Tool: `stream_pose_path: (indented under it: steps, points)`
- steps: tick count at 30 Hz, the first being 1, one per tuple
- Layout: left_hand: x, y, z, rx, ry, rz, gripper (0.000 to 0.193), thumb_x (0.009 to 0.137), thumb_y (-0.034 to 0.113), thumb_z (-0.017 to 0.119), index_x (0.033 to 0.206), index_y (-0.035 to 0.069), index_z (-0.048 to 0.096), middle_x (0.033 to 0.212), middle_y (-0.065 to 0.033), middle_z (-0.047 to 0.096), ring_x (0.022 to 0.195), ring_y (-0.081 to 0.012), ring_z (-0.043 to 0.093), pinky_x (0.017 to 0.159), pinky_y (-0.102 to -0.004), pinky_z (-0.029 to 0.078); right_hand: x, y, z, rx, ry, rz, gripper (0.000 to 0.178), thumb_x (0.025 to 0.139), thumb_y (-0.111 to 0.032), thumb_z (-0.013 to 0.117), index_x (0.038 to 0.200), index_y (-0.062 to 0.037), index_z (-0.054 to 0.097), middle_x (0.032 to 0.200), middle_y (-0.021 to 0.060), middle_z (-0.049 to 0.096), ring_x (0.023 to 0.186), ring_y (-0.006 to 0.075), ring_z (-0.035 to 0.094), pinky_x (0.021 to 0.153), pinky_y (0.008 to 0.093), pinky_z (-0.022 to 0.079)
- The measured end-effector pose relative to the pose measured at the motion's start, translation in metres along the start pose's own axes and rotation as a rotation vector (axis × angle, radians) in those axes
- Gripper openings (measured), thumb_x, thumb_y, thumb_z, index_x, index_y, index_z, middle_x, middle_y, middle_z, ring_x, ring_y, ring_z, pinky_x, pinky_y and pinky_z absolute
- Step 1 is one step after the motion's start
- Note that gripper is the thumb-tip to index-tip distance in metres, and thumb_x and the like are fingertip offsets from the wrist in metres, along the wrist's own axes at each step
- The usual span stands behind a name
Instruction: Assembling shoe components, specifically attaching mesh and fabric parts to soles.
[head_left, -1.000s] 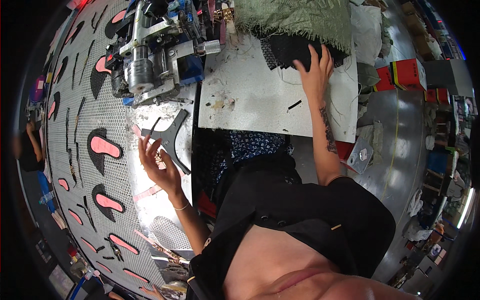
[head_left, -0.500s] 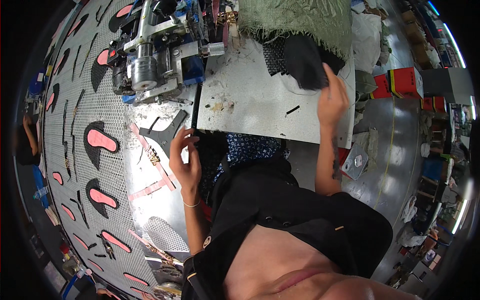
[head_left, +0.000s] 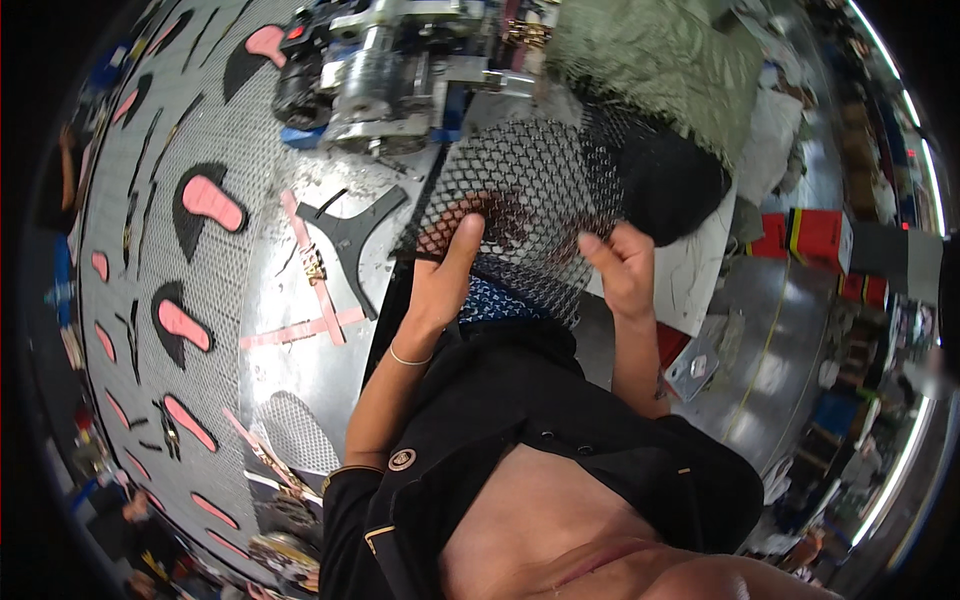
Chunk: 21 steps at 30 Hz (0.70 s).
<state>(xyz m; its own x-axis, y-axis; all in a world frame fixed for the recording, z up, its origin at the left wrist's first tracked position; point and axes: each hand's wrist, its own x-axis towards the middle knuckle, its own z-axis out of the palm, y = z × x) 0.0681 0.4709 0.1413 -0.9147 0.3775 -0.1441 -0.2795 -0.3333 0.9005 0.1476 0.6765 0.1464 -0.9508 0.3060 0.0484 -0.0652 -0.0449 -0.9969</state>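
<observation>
A sheet of black open mesh (head_left: 525, 165) is spread between my hands above the front of the white table. My left hand (head_left: 447, 275) grips its left edge, thumb on top, with the fingers beneath showing through the holes. At the lower right, my right hand (head_left: 625, 268) pinches the same mesh between thumb and fingers. A black fabric piece (head_left: 672, 185) lies just beyond my right hand, partly under a frayed green cloth (head_left: 655, 60).
A metal machine (head_left: 375, 90) stands at the back left of the table. Beside it, a perforated belt (head_left: 245, 125) carries pink-and-black sole pieces (head_left: 212, 203). A dark Y-shaped piece (head_left: 352, 240) and pink straps (head_left: 322, 312) lie on the metal ledge. Red boxes (head_left: 820, 238) sit at right.
The mesh has come out from beneath the green cloth toward me. My left hand, empty before, now grips it; my right hand has moved nearer and left the black fabric piece.
</observation>
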Motion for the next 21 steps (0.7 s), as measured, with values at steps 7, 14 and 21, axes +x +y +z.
stream_pose_path:
  steps: [7,14,21]
  points:
    - [0.01,0.046,-0.015,0.12,-0.113,-0.067,0.023,0.093,0.017,0.064,0.101,-0.004,0.067,0.09,-0.0043,0.068,0.081,-0.0095,0.061,0.072,-0.025,0.049,0.002,-0.007,0.029,0.267,0.01,0.138,0.03,0.091,-0.016,0.066,0.108,0.0075,0.065,0.103,0.0092,0.068,0.091,0.013,0.062,0.084,0.0267,0.047]
    - [0.031,0.049,-0.012,-0.138,-0.058,-0.216,0.044,0.097,0.038,0.055,0.09,-0.004,0.068,0.079,-0.005,0.068,0.064,-0.0086,0.061,0.061,-0.0225,0.05,-0.003,-0.024,0.031,0.015,-0.026,-0.011,0.017,0.091,-0.005,0.059,0.097,0.0083,0.067,0.094,0.0093,0.069,0.08,0.0116,0.062,0.074,0.025,0.047]
    - [0.039,0.064,-0.02,-0.421,-0.045,-0.254,0.053,0.1,0.043,0.045,0.098,-0.006,0.065,0.083,-0.0104,0.069,0.068,-0.0142,0.066,0.065,-0.0253,0.054,0.005,-0.04,0.065,0.016,0.034,-0.026,0.016,0.09,-0.008,0.062,0.082,0.0045,0.066,0.077,-0.0007,0.063,0.069,0.0055,0.05,0.064,0.0218,0.038]
